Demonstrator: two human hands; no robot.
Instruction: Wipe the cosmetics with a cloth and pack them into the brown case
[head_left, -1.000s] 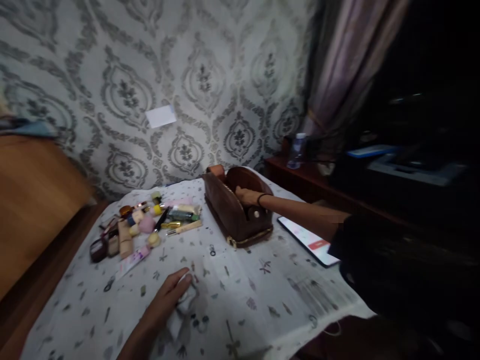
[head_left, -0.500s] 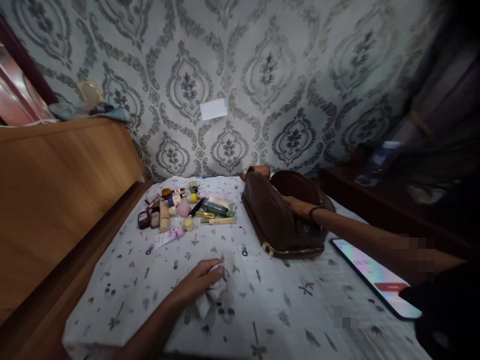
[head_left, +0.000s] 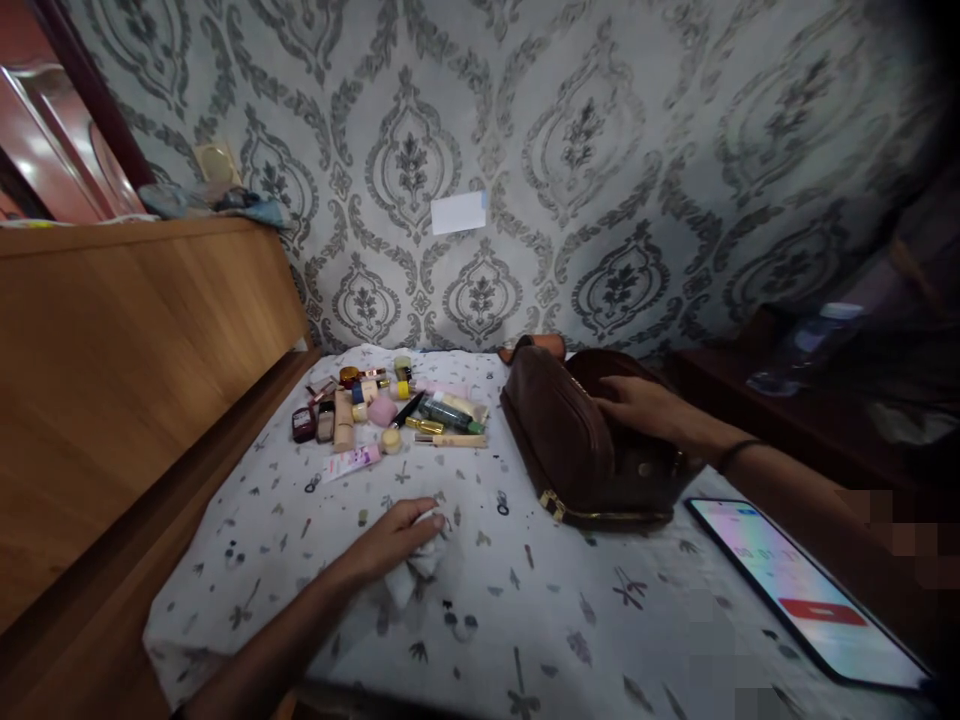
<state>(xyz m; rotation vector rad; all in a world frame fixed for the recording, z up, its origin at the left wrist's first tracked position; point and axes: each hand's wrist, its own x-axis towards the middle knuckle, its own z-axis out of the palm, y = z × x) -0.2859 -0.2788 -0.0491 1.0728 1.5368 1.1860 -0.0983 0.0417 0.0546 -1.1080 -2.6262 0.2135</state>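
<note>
My left hand [head_left: 397, 537] is closed on a crumpled white tissue [head_left: 409, 578], low over the patterned white sheet [head_left: 540, 610]. A brown bag [head_left: 553, 430] sits to the right with its zipped top gaping and gold zip ends at the near side. Over the bag's opening is my right hand [head_left: 646, 407], fingers stretched toward the left and nothing visible in them. Some of its fingertips are hard to make out against the dark interior. What lies inside the bag is hidden.
Several cosmetics lie grouped at the back left, among them a pink-and-white tube [head_left: 352, 461] and a beige tube [head_left: 343, 420]. A lit phone [head_left: 802, 585] lies at the right. A wooden board [head_left: 150, 340] borders the left; a plastic bottle [head_left: 806, 350] stands far right.
My right hand has lifted out of the bag and drawn back toward its rim. My left hand still holds the tissue. The view has shifted left, so things appear further right.
</note>
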